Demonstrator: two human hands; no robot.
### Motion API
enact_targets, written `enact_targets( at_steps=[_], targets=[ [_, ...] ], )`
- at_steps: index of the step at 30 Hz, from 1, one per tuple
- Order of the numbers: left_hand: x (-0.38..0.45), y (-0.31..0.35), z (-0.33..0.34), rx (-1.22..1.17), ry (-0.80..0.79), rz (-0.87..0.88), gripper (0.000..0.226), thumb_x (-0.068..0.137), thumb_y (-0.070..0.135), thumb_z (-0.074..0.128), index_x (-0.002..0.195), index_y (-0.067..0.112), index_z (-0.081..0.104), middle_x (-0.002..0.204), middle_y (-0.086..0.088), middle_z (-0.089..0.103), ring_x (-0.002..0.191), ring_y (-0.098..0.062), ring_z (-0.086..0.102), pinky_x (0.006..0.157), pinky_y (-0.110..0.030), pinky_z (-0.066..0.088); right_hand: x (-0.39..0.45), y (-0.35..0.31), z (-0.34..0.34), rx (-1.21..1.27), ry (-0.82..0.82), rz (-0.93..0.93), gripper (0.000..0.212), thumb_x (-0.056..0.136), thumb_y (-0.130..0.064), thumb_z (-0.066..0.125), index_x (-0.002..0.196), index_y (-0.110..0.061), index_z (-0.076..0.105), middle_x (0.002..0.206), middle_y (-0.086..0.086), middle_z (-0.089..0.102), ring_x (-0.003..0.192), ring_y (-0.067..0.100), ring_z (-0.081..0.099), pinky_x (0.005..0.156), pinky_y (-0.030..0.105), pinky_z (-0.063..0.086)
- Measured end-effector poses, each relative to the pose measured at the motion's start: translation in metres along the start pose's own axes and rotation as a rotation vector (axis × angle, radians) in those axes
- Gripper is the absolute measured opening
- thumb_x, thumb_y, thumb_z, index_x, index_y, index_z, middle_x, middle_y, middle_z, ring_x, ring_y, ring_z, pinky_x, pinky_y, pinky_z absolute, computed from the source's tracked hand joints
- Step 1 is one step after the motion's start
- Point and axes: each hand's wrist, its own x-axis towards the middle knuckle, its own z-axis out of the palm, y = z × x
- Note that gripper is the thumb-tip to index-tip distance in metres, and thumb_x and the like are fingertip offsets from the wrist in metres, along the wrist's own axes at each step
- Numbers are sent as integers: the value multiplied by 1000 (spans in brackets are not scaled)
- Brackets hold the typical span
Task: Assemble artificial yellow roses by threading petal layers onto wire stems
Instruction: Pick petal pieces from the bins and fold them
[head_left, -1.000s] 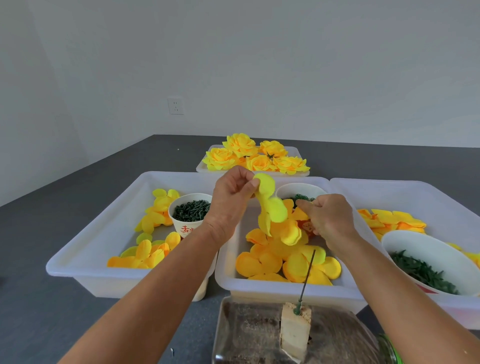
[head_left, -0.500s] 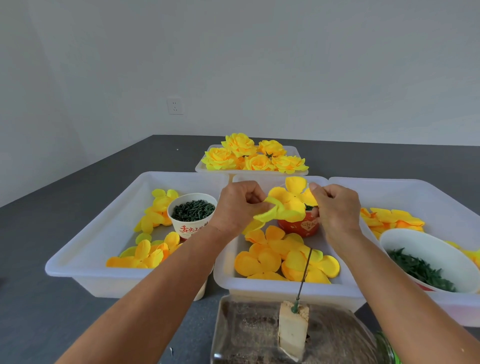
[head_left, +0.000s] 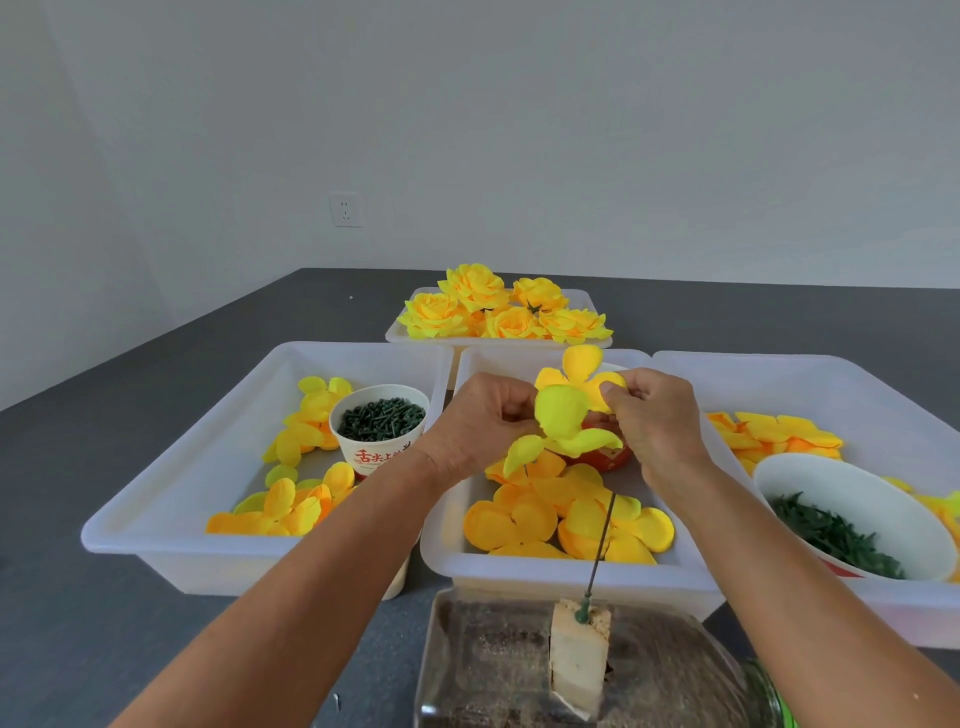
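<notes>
I pinch the petal layer (head_left: 563, 415) between left hand (head_left: 480, 423) and right hand (head_left: 657, 421) above the wire stem (head_left: 602, 545); next, I judge, centre its hole over the tip.

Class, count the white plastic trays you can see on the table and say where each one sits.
4. The left tray holds petals and a cup; the middle tray lies below the hands; the right tray holds a bowl; the far tray holds finished roses. None seems hidden.

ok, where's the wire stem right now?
Head view, bottom centre: the wire stem stands stuck in a foam block, just in front of the middle petal tray, below both hands.
</notes>
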Motion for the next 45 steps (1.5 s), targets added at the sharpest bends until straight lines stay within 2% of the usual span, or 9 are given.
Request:
enact_targets(
  at_steps=[3,6,9,13,17,21,25,38,45],
  targets=[
    [0,1,0,-37,-92,-70,13,76,-6,70,79,7,70,71,-1,70,60,-4,65,60,-22,56,0,0,1,8,-28,27,9,89,-12,61,80,-14,64,83,9,69,69,21,69,70,40,58],
    [-1,2,2,-42,-183,-157,14,74,-3,73,80,10,69,71,-4,69,57,-8,64,53,-20,53,0,2,3,53,-69,70,4,88,-11,62,87,-13,66,78,1,68,59,11,68,64,35,59],
    [-1,4,2,-45,-240,-177,21,75,-2,73,96,0,69,83,-7,70,64,-7,64,59,-22,56,1,3,4,70,-95,75,5,87,-10,64,85,-14,64,76,1,67,52,7,66,51,25,55],
    [-2,7,2,-72,-186,-148,10,79,2,70,88,-1,71,77,-8,71,68,-13,66,61,-25,55,1,6,4,53,-114,78,5,84,-12,68,85,-13,64,80,6,69,64,19,69,62,35,59],
    [-3,9,-1,-162,-48,-117,17,84,6,65,69,-2,66,63,-8,68,54,-19,65,49,-25,50,-1,6,6,20,-245,129,5,86,-15,67,83,-12,65,67,3,67,53,15,67,53,29,57],
    [-3,12,0,-193,58,-90,19,85,2,62,69,-8,65,61,-12,67,52,-21,63,50,-27,50,-4,7,8,-407,-348,-66,22,91,-26,59,82,-8,70,67,3,65,60,13,62,59,27,53],
    [1,13,1,-132,135,-56,20,84,-4,61,65,-8,65,55,-7,66,51,-18,60,52,-25,51,-9,3,3,-542,-346,-142,19,90,-18,55,84,-6,68,88,13,66,90,30,59,78,36,49],
    [63,45,64,18,75,10,22,86,8,64,64,1,64,52,2,64,45,-7,59,48,-18,49,24,-3,-68,-509,-171,-151,11,82,-15,67,86,-9,75,90,10,71,84,20,62,70,25,44],
    [81,43,88,104,32,85,22,86,11,64,65,5,66,57,0,65,50,-7,60,57,-25,52,70,2,-125,-725,-107,-29,18,78,-6,65,93,2,72,101,14,71,97,26,65,86,37,52]
  ],
)
